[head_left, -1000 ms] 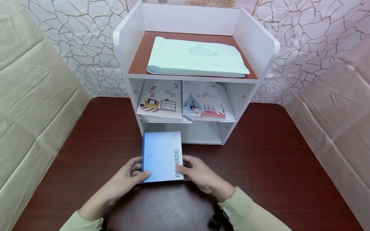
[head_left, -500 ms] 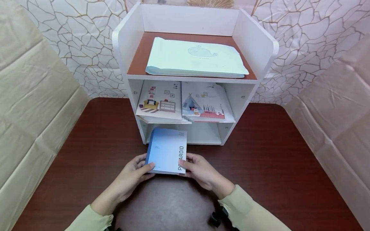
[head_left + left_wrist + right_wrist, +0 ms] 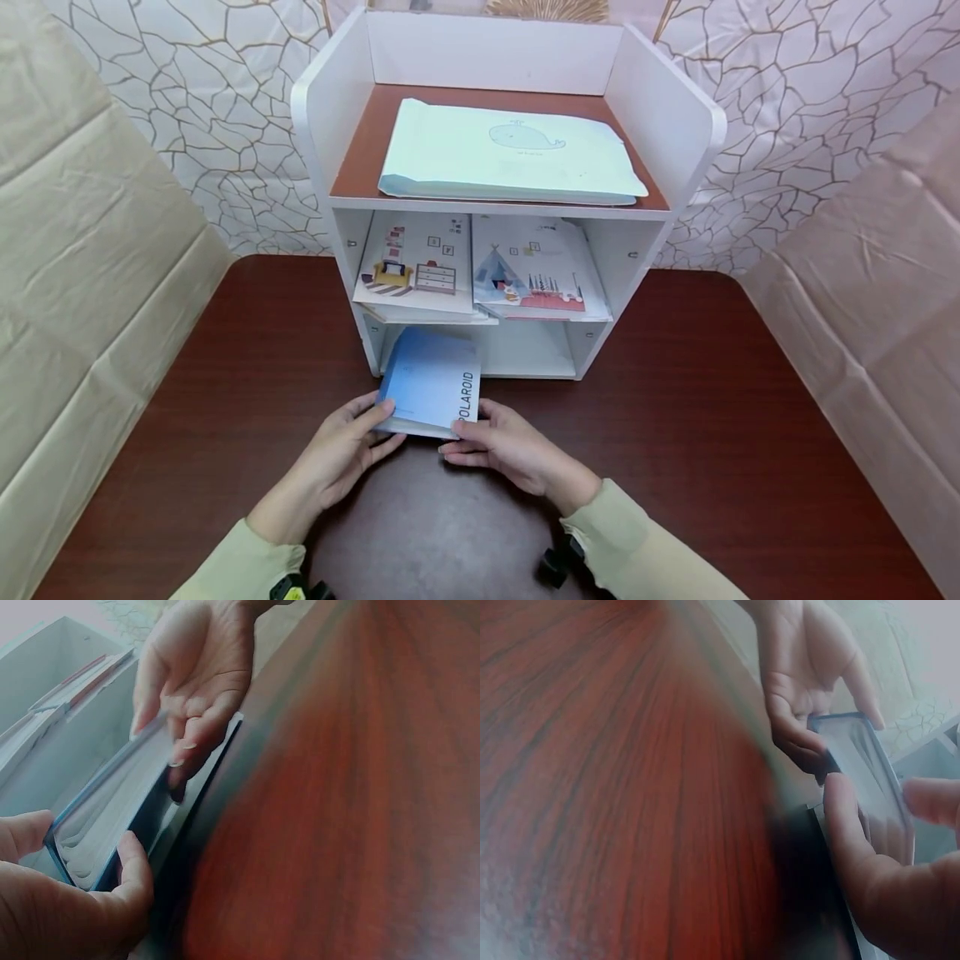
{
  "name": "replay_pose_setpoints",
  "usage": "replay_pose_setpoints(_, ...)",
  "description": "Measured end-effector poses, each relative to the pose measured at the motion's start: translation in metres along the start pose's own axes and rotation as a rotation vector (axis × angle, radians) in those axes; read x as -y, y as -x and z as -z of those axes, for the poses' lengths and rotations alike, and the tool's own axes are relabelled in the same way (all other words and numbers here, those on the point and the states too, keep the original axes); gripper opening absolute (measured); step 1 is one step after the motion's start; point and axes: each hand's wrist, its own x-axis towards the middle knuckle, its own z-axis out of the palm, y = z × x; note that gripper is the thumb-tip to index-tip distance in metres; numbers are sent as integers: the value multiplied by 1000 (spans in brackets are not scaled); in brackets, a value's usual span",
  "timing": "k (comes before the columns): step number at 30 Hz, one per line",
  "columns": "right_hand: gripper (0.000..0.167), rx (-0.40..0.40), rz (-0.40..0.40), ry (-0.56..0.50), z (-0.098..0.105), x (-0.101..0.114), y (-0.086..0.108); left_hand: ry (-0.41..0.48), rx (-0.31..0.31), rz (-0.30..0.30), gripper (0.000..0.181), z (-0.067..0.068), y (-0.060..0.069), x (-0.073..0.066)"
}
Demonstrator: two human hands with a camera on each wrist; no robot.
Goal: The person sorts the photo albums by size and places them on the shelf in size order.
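A blue-to-white photo album (image 3: 431,379) marked POLAROID is held flat between both hands, its far end inside the mouth of the shelf's bottom compartment. My left hand (image 3: 337,454) pinches the near left corner, thumb on the cover and fingers below. At the near right corner my right hand (image 3: 517,454) grips it, thumb on top and fingers underneath. The left wrist view shows the thick white pages (image 3: 112,806) between the covers, with the left-hand fingers (image 3: 135,874) under the lower cover. The album's underside is mostly hidden.
The white shelf unit (image 3: 322,133) stands at the table's back. A whale-print packet (image 3: 487,158) lies on top. Two illustrated books (image 3: 416,267) cover the middle shelf, projecting slightly. The dark red table (image 3: 712,417) extends either side, with beige panels (image 3: 862,292) beyond.
Both hands have moved the album forward and slightly right. Its far end has gone from before the shelf into the bottom opening, and its near edge now shows.
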Motion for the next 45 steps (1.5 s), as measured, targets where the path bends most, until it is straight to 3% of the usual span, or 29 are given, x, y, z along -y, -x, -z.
replay_pose_setpoints(5,45,-5,28,30,3,0,-8,61,-18,-12,76,-2,-8,-2)
replay_pose_setpoints(11,42,-75,50,33,3,3,-21,116,-13,-23,73,1,-18,-4)
replay_pose_setpoints(20,38,-207,46,-25,-4,7,-36,80,-6,-26,74,7,-30,-11)
replay_pose_setpoints(31,35,-317,34,-50,-4,7,-51,78,14,3,62,2,-45,-15)
replay_pose_setpoints(45,43,-356,8,32,-5,7,-58,44,36,38,61,4,-55,-12)
